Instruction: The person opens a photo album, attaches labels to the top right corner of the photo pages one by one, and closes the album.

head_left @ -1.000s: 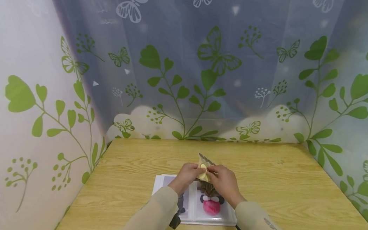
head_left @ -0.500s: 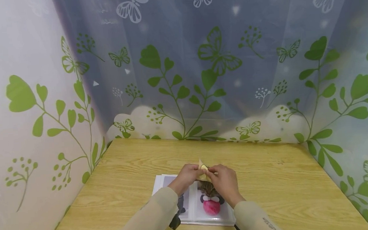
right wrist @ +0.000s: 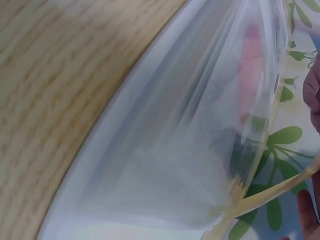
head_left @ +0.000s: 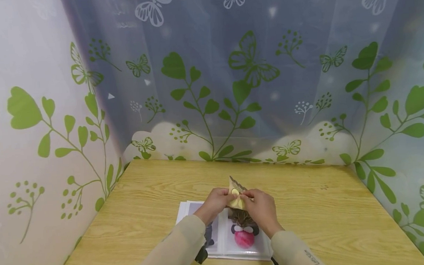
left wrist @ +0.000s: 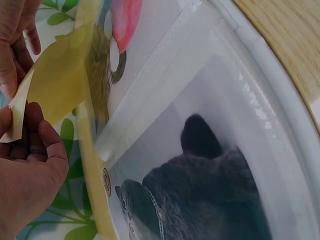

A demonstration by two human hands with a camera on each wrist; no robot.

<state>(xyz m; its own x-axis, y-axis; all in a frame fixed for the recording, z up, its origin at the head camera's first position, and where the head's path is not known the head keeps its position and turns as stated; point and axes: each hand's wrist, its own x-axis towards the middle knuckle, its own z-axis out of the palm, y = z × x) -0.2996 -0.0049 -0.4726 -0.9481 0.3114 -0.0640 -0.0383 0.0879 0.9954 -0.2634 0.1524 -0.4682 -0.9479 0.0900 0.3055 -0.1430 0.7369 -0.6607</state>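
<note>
A photo album [head_left: 223, 251] lies open on the table, one cat picture on each page. Above its far edge, my left hand [head_left: 213, 204] and my right hand [head_left: 263, 211] pinch a cream-yellow sheet [head_left: 237, 204] with a dark scalloped edge and a yellow round mark. In the left wrist view, my left thumb and fingers [left wrist: 40, 122] pinch a pale strip along the see-through yellow sheet [left wrist: 60, 75]. The other hand's fingers are beside it at upper left. The right wrist view shows the sheet [right wrist: 275, 190] nearly edge-on, with both hands cut off at the right border.
The wooden table [head_left: 322, 211] reaches back to a butterfly-and-leaf patterned curtain [head_left: 209, 88], which also encloses both sides. Clear plastic album pockets [right wrist: 165, 165] show glare. A black strap part [head_left: 201, 254] hangs below the left wrist.
Half a second ago the sheet was tilted and its scalloped edge out of sight; now its face and edge show again. My right hand has shifted slightly right. The album has stayed put.
</note>
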